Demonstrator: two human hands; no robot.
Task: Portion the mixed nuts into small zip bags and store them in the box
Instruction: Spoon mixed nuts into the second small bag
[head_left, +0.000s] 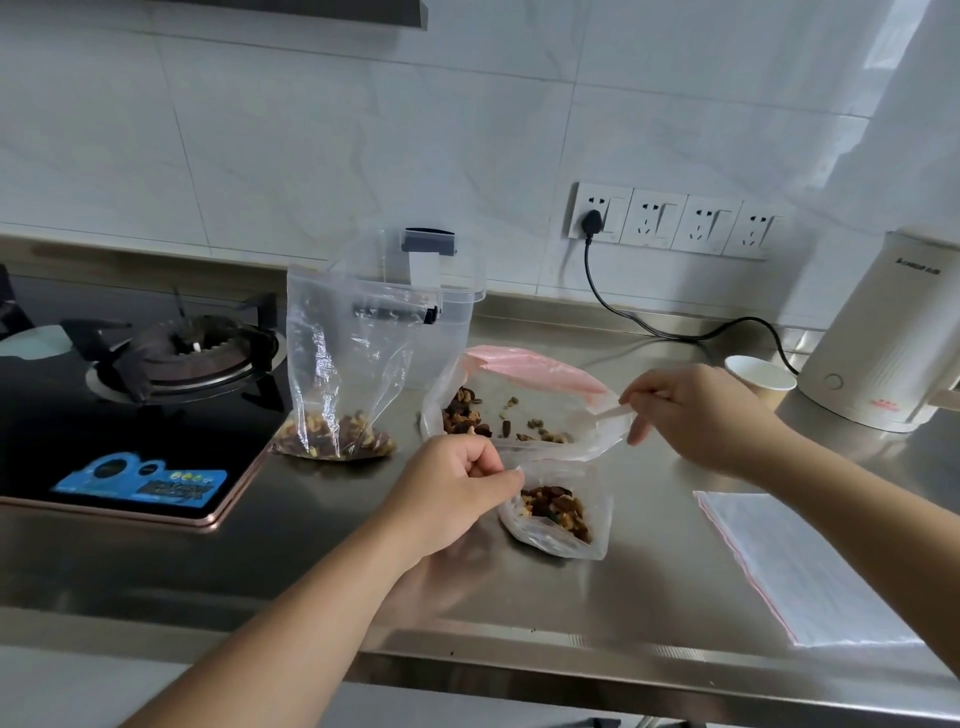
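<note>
Left hand (457, 483) fingers pinch small bag (558, 512) rim; right hand (696, 410) fingers grip spoon (615, 412).

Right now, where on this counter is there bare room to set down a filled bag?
Bare steel lies along the front edge of the counter, between stove and small bag. Mid-counter is crowded with nut bags and both hands.

This is a home kitchen. At left of frame is a gas stove (171, 358) w/ black glass top, set into a stainless steel counter (649, 571). White marble-look wall tiles (311, 130) fill the upper frame. At right, a row of wall sockets (670, 221) and a white electric kettle (883, 338), w/ a paper cup (761, 382) beside it.
</note>
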